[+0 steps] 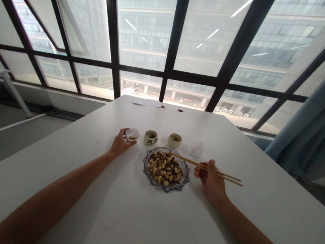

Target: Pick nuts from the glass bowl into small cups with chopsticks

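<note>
My left hand (pixel 122 143) is closed around a small translucent plastic cup (pixel 133 134), with a few nuts or seeds at its bottom. My right hand (pixel 210 179) grips a pair of wooden chopsticks (pixel 193 162). Their tips reach over the far side of a scalloped glass bowl (pixel 186 179) heaped with pistachios and dark striped seeds (pixel 164 167). Whether the tips pinch a piece is too small to tell. Behind the bowl stand a ceramic cup with dark characters (pixel 150 140) and a plain pale green ceramic cup (pixel 174 141). The lettered one has something dark inside.
A second translucent plastic cup (pixel 196 149) stands right of the ceramic cups. White paper sheets (pixel 141 101) lie at the far end of the white table (pixel 88 191), near two small dark round spots. Large windows rise behind; a blue curtain (pixel 306 131) hangs at right.
</note>
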### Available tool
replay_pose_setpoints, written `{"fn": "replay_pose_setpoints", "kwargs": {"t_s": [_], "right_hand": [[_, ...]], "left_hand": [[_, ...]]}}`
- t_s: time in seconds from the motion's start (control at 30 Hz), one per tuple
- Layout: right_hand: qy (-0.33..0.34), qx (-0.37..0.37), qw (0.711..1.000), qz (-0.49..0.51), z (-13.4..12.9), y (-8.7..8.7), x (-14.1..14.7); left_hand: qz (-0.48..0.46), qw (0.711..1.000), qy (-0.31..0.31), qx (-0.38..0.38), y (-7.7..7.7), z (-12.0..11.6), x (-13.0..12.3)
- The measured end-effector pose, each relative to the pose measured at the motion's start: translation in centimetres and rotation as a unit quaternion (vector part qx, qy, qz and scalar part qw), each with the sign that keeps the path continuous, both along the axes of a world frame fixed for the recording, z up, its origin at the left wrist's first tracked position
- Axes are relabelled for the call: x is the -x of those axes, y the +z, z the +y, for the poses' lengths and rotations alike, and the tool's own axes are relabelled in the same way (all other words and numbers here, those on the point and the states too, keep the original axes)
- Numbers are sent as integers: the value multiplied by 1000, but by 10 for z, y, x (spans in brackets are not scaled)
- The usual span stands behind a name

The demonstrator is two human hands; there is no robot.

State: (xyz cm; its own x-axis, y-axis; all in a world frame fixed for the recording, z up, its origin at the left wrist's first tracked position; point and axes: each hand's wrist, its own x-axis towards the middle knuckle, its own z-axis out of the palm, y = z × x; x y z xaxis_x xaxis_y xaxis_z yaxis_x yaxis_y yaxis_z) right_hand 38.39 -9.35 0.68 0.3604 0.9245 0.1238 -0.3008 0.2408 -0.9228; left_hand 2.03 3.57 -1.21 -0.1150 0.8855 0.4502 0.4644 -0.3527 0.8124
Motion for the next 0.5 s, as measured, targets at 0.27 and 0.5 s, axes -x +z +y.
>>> {"fn": "replay_pose_setpoints", "kwargs": {"t_s": [0.27, 0.5], "right_hand": [[-8, -212, 912, -351, -40, 15, 13], [20, -246, 891, -381, -44, 15, 14]], "left_hand": [[45, 999, 4, -31, 4, -4, -3], [64, 997, -2, -52, 6, -6, -3]]}}
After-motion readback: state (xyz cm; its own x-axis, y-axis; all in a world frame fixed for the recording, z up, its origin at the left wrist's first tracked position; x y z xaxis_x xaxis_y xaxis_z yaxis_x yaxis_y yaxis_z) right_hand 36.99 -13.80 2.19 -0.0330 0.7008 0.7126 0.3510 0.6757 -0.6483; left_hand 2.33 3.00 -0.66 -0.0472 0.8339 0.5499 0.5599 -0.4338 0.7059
